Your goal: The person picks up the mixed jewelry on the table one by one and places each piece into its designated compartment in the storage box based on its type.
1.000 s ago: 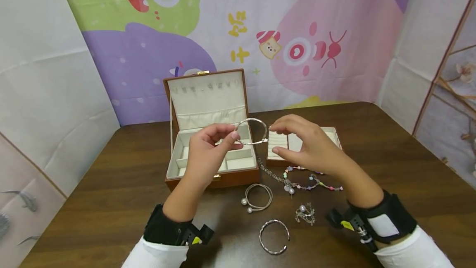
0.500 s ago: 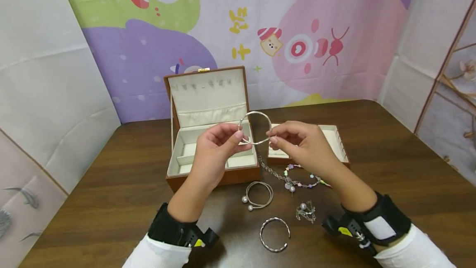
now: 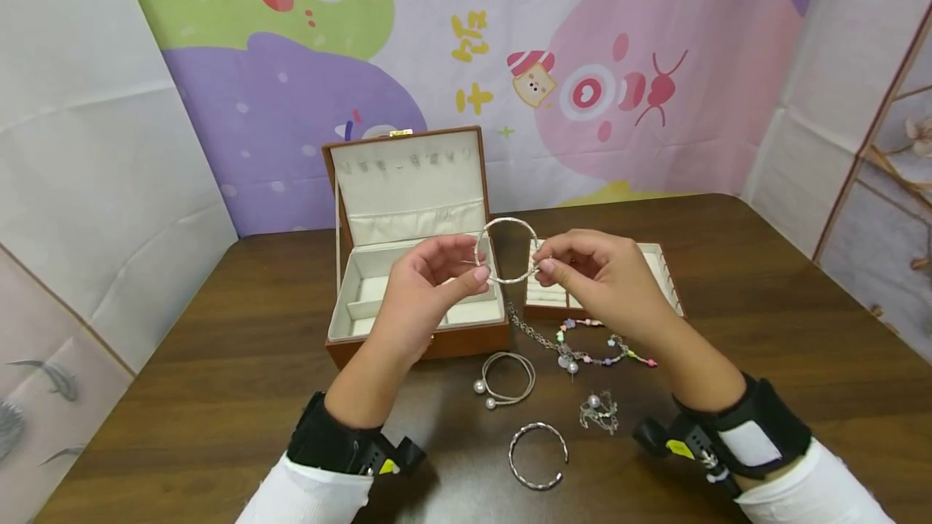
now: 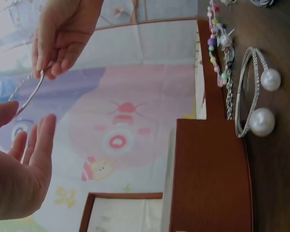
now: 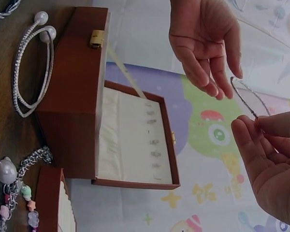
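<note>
A thin silver bangle (image 3: 507, 219) is held up in front of the jewelry box (image 3: 418, 346). My right hand (image 3: 615, 281) pinches its right side between thumb and fingertips. On the other side, my left hand (image 3: 422, 297) has its fingers spread apart, and its thumb tip is at the bangle's edge. The left wrist view shows the left fingers (image 4: 41, 145) standing clear of the bangle (image 4: 33, 95). In the right wrist view, the left thumb is close to the bangle (image 5: 242, 96); whether it touches cannot be told.
The brown box's lid (image 3: 408, 184) stands raised. A jewelry tray (image 3: 666, 281) lies to its right, partly behind my right hand. On the table (image 3: 218, 395) lie a pearl-ended bracelet (image 3: 510, 403), a twisted open cuff (image 3: 512, 459), a beaded bracelet (image 3: 607, 361), a chain (image 3: 535, 335) and a pearl-and-chain piece (image 3: 600, 415).
My right hand came in from the right and took hold of the bangle. The left fingers have since loosened and spread away from it. The bangle has shifted slightly right and up.
</note>
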Demonstrator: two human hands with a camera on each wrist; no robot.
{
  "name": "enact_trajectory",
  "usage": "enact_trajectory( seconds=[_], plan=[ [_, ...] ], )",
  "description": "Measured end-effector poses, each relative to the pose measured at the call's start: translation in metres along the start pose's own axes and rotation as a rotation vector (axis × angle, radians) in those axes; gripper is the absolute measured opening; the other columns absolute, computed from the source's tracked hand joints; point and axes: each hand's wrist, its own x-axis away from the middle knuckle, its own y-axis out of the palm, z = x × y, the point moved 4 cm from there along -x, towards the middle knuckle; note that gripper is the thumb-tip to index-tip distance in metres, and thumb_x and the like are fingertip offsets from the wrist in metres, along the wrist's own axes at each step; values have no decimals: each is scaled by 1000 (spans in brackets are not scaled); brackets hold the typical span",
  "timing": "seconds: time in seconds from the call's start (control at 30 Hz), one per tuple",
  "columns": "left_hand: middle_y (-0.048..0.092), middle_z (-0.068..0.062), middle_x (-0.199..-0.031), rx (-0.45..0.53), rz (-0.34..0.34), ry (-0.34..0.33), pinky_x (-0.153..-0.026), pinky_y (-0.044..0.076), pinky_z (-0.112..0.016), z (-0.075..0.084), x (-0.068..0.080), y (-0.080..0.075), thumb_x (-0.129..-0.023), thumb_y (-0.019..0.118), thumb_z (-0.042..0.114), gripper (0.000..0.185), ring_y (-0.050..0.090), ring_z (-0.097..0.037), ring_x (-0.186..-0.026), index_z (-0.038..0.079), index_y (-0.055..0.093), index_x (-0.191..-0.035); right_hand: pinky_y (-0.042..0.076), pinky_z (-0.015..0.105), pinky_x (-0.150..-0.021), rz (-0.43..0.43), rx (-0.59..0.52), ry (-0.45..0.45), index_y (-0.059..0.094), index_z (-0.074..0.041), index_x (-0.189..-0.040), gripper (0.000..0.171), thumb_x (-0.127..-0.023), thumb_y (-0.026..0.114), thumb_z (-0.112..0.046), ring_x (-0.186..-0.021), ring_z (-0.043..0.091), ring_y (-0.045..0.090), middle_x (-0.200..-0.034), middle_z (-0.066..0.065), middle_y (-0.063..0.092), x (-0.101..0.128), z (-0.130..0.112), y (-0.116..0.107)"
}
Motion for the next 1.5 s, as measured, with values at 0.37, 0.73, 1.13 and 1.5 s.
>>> enact_trajectory(
  seconds=[0.37,0.73,1.13,1.5],
  plan=[
    [68,-10,-88,-59,-70,23,-76,57,-44,8,-8,-11,-88,64,-8,24,70,-20,-76,-14,61,-111,55,27,-61,-34,1,-17,71,0,-94,7,-87,70,3,-72,15,67,-83,5,70,-2,2,1],
    [66,-16,-86,-172,15,-21,-73,58,-42,7,-7,-13,-87,68,-4,17,69,-22,-71,-7,66,-104,57,30,-65,-63,-74,31,70,2,-101,14,-87,70,2,-73,18,69,-85,9,71,-1,8,6],
    [66,-15,-83,-264,135,-16,-69,58,-38,10,-12,-50,-87,66,-3,15,68,-19,-66,-8,65,-102,56,32,-71,-124,13,155,68,-5,-110,22,-89,72,-10,-82,21,67,-92,5,69,-14,35,6],
    [65,-12,-84,-446,167,-86,-70,58,-35,11,-31,-97,-89,64,1,19,67,-17,-67,-9,63,-105,57,41,-77,-247,8,502,63,3,-115,28,-91,67,-11,-82,31,68,-104,15,63,-37,87,33]
  ],
)
